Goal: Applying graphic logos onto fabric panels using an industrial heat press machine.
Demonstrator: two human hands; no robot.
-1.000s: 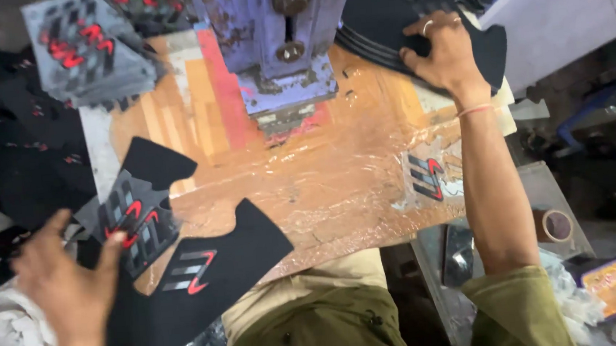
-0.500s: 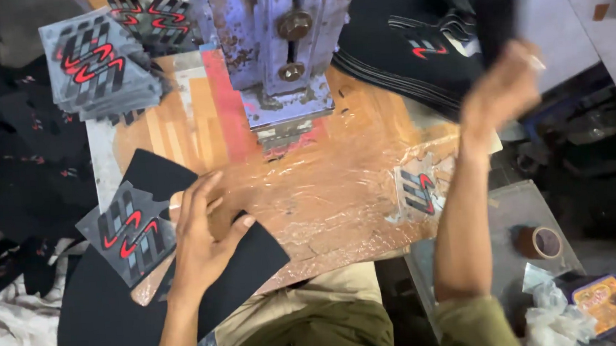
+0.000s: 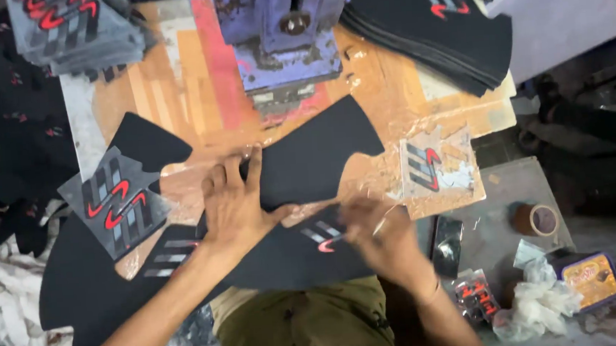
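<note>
I am pressing my left hand (image 3: 234,203), fingers spread flat, on a black fabric cutout (image 3: 307,162) lying just below the blue press (image 3: 284,37). My right hand (image 3: 381,236), blurred so I cannot tell its grip, is hovering over a striped decal (image 3: 323,237); rushing could be skewing it.

Bare forearms, no sleeves; olive-green trousers (image 3: 290,326); perhaps a thin band at the right wrist.

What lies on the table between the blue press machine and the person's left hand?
In the head view, a black cut fabric panel lies between the blue press machine and the left hand, which presses on its near edge, over the plastic-covered wooden table.
</note>
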